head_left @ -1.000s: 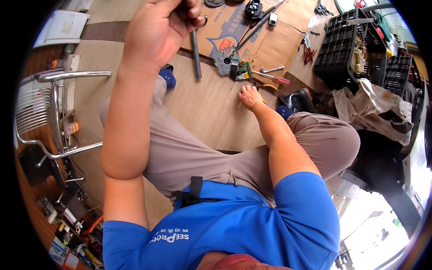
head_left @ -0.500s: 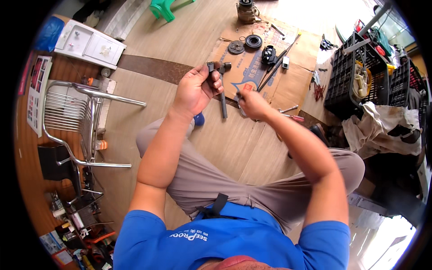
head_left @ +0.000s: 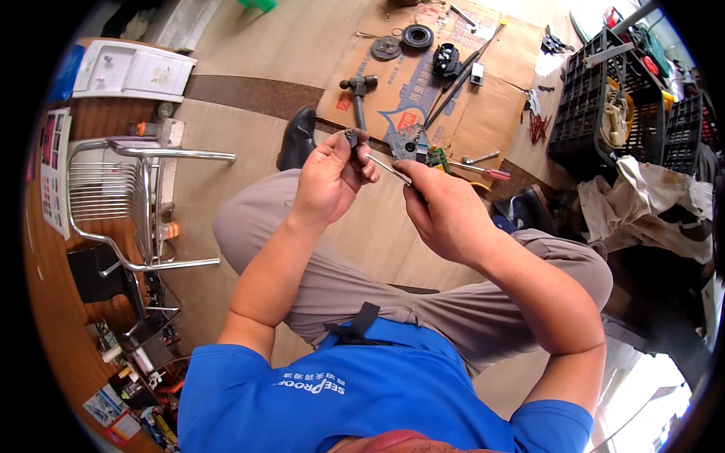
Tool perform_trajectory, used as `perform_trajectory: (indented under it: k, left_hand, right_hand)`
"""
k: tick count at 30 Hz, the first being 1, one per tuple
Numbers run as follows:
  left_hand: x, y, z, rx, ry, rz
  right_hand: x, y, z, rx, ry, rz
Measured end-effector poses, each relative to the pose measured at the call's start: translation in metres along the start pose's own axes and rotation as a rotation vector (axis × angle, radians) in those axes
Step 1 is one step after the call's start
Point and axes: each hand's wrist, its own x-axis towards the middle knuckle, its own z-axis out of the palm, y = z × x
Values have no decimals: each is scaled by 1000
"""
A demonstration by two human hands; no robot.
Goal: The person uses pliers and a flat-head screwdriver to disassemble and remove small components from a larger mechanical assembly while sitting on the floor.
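Note:
My left hand (head_left: 326, 180) pinches a small dark metal part (head_left: 351, 138) between thumb and fingers, above the floor in front of my crossed legs. My right hand (head_left: 451, 211) is closed round a thin silver metal rod (head_left: 388, 167). Its far tip points at the left fingers, close to the dark part; whether they touch I cannot tell. The rod's other end is hidden in my palm. Beyond the hands, a hammer (head_left: 359, 102) lies on a flattened cardboard sheet (head_left: 483, 113). A grey metal plate-like part (head_left: 408, 145) lies nearest the right hand.
On the cardboard are a black ring (head_left: 418, 35), a round disc (head_left: 386, 48) and a black block-shaped part (head_left: 446, 60). A red-handled screwdriver (head_left: 492, 174) lies right. Black crates (head_left: 585, 98) stand at the right, a metal chair (head_left: 113, 200) at the left.
My right hand has drawn back from the cardboard's near edge, and the rod now shows in it, pointing at the left hand. The left hand still holds the dark part. The view has shifted.

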Motion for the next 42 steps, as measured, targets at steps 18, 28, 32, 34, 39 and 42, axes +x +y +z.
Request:
perform_trajectory:
  k: [18,28,32,34,39,42]
  left_hand:
    - [30,-25,-1,112,64,-102]
    - [50,-46,-49,513,323,-153]
    - [62,-62,-73,689,370,-216]
    - [70,-71,-95,900,431,-277]
    - [92,-125,-204,1251,609,-234]
    - [96,-168,-258,1205,635,-333]
  right_hand:
    - [9,23,-19,-119,-38,108]
    - [33,34,-63,-188,301,157]
    - [38,33,-70,-226,391,87]
    - [40,26,-74,-264,430,-13]
    - [30,-19,-88,-205,427,-28]
    - [26,-20,-94,-170,534,-67]
